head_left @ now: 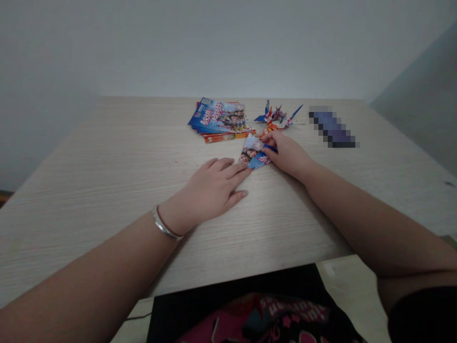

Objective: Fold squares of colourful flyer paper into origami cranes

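Observation:
A folded piece of printed paper (254, 151), blue with a picture of people on it, lies on the table between my hands. My left hand (217, 188) rests flat with its fingers stretched out, the fingertips pressing on the paper's near left edge. A silver bracelet (166, 225) circles the left wrist. My right hand (285, 155) pinches the right side of the paper between thumb and fingers. Just beyond the paper stand several folded paper cranes (276, 116) in blue, red and orange.
A stack of printed leaflets (219, 116) lies at the back, left of the cranes. To the right is a pixelated dark rectangular object (332, 126). The pale wood-grain table (107, 166) meets a wall behind. Dark patterned cloth (264, 319) shows at the near edge.

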The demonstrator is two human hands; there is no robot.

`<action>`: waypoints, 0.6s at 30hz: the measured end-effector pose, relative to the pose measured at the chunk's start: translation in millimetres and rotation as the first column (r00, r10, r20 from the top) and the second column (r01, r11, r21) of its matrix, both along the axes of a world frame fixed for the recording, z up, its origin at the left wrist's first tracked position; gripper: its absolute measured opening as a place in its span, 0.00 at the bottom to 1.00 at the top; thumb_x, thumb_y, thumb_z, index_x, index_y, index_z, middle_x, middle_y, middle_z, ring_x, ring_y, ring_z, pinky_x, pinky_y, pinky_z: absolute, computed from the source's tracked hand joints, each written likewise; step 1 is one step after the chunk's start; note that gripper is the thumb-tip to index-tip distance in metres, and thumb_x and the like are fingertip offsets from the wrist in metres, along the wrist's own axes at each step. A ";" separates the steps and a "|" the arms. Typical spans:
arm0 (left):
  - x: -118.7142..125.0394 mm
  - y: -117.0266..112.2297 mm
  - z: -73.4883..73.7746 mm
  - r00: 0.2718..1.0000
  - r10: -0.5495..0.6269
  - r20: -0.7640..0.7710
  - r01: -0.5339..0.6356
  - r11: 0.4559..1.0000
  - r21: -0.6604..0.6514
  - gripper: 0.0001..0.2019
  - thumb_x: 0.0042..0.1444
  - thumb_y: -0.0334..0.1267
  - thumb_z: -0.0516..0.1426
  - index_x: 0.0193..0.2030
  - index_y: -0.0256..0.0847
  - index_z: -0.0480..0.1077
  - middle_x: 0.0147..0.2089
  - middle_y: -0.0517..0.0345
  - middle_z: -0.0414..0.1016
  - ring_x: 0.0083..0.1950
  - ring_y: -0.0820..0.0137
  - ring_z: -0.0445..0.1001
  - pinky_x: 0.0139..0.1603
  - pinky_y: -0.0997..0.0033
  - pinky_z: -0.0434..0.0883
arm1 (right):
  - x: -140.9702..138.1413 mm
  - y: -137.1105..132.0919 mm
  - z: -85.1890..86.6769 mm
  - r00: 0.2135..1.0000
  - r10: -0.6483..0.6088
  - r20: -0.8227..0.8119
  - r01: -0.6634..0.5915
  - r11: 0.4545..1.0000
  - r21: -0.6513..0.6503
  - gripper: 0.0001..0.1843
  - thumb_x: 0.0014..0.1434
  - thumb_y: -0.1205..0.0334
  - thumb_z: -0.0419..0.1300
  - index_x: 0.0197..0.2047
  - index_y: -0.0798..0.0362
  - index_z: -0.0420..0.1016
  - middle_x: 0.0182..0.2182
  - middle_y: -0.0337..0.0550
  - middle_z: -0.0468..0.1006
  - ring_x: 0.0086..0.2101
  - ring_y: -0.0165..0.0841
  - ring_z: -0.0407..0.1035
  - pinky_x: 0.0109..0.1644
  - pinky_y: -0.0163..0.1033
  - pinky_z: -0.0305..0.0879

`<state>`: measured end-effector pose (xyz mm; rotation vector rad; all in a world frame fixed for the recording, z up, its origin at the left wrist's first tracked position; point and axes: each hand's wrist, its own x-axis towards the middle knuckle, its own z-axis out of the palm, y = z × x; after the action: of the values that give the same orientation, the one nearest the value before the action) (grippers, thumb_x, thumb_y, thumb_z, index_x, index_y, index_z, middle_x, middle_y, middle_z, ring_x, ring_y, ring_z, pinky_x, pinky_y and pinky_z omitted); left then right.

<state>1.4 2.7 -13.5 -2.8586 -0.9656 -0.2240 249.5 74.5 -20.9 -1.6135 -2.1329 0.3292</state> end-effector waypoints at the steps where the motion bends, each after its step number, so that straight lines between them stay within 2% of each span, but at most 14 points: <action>1: 0.5 -0.2 0.5 1.000 0.000 -0.002 0.000 1.000 0.002 0.29 0.74 0.51 0.44 0.71 0.36 0.64 0.73 0.46 0.66 0.66 0.50 0.68 0.66 0.47 0.67 | -0.2 0.0 0.3 1.000 -0.003 -0.003 0.003 1.000 -0.005 0.11 0.63 0.64 0.61 0.50 0.53 0.73 0.46 0.50 0.82 0.42 0.41 0.74 0.47 0.44 0.68; 6: 0.9 -0.8 1.7 1.000 0.011 0.001 -0.011 1.000 -0.003 0.28 0.74 0.50 0.44 0.71 0.36 0.65 0.73 0.46 0.65 0.67 0.50 0.68 0.67 0.47 0.66 | 1.2 0.8 -0.2 1.000 -0.024 -0.004 0.023 1.000 -0.005 0.09 0.62 0.63 0.63 0.46 0.52 0.72 0.42 0.47 0.81 0.38 0.39 0.73 0.41 0.42 0.65; 9: 0.3 -0.8 1.3 1.000 0.018 -0.002 -0.018 0.999 -0.028 0.28 0.74 0.48 0.44 0.73 0.36 0.62 0.75 0.48 0.63 0.69 0.50 0.66 0.67 0.47 0.65 | 3.1 1.5 -0.5 0.999 -0.039 0.011 0.039 0.999 -0.005 0.06 0.62 0.61 0.64 0.41 0.51 0.70 0.37 0.44 0.80 0.34 0.37 0.70 0.37 0.41 0.60; 12: 0.4 -0.5 1.2 0.999 0.031 -0.023 -0.032 0.998 -0.056 0.28 0.73 0.47 0.45 0.74 0.36 0.60 0.76 0.48 0.62 0.70 0.49 0.64 0.68 0.46 0.64 | 3.8 1.5 0.4 0.999 -0.025 0.036 0.025 1.000 0.002 0.07 0.62 0.60 0.64 0.36 0.50 0.68 0.34 0.42 0.79 0.31 0.35 0.67 0.34 0.40 0.56; 18: 1.4 0.1 2.8 0.999 0.030 -0.027 -0.032 0.998 -0.053 0.27 0.74 0.47 0.45 0.74 0.38 0.61 0.75 0.50 0.63 0.69 0.49 0.66 0.67 0.47 0.66 | 3.1 2.2 1.3 0.998 -0.028 0.055 0.028 1.000 0.006 0.08 0.63 0.61 0.64 0.35 0.50 0.68 0.32 0.41 0.77 0.30 0.34 0.65 0.33 0.40 0.54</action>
<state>2.8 2.8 -10.6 -2.8848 -1.0254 -0.1604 252.6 76.6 -19.6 -1.6664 -2.1477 0.2724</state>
